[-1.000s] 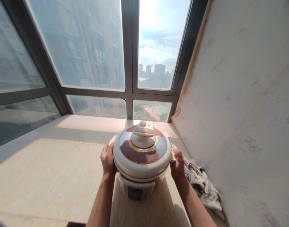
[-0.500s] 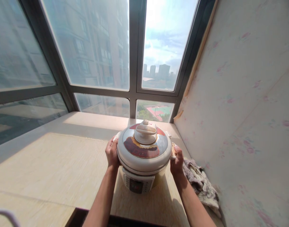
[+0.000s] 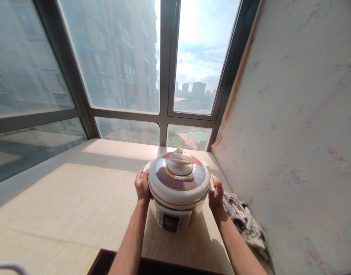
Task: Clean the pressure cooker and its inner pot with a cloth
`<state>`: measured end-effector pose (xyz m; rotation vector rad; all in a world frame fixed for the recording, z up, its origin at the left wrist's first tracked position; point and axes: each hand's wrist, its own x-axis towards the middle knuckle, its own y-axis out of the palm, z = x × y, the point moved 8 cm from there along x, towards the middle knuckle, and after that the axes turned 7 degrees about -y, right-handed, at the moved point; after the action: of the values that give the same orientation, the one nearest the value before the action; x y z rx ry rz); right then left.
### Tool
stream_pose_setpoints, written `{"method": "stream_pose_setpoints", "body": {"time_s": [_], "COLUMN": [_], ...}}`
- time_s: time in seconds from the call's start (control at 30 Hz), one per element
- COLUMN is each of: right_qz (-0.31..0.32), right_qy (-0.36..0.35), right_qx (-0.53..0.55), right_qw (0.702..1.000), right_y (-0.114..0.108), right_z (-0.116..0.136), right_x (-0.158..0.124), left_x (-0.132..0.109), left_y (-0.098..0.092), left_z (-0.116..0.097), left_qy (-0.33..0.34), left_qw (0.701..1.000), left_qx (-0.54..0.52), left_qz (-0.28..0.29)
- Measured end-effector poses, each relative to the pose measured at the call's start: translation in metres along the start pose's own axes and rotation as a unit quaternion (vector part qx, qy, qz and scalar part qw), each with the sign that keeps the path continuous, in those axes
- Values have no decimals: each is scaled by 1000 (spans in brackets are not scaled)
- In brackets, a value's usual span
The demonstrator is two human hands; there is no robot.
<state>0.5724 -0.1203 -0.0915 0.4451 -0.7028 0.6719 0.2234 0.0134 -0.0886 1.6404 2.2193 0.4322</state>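
Observation:
A cream electric pressure cooker (image 3: 179,191) with a red-brown lid and a knob on top stands on a pale wood-grain counter (image 3: 63,206) near the window corner. Its control panel faces me. My left hand (image 3: 142,185) grips the cooker's left side handle, fingers curled around it. My right hand (image 3: 216,192) grips the right side handle in the same way. Both forearms reach in from the bottom edge.
A crumpled grey cloth (image 3: 244,223) lies on the counter to the right of the cooker, against a pale floral wall (image 3: 293,133). Large windows with dark frames (image 3: 164,76) stand behind the counter. A dark edge (image 3: 112,263) shows at the bottom.
The cooker and both hands now sit a little farther right and farther from me in view. The grip on both handles has stayed the same.

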Motion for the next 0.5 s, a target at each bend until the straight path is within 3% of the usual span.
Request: {"method": "stream_pose_setpoints", "body": {"time_s": [0.2,0.37,0.5], "right_qz": [10,47,39], "right_qy": [-71,-20,-15], "right_qx": [-74,-25,-29], "right_qw": [995,998,999], "right_y": [-5,6,5], "right_z": [-8,-9,-10], "right_x": [-5,-2,-2], "left_x": [1,-2,-2], "left_y": [1,2,2], "left_z": [3,-1,-2], "left_qy": [-4,5,7], "left_qw": [1000,1000,1000], "left_qx": [-20,-13,-15], "left_qz": [17,13,10]}}
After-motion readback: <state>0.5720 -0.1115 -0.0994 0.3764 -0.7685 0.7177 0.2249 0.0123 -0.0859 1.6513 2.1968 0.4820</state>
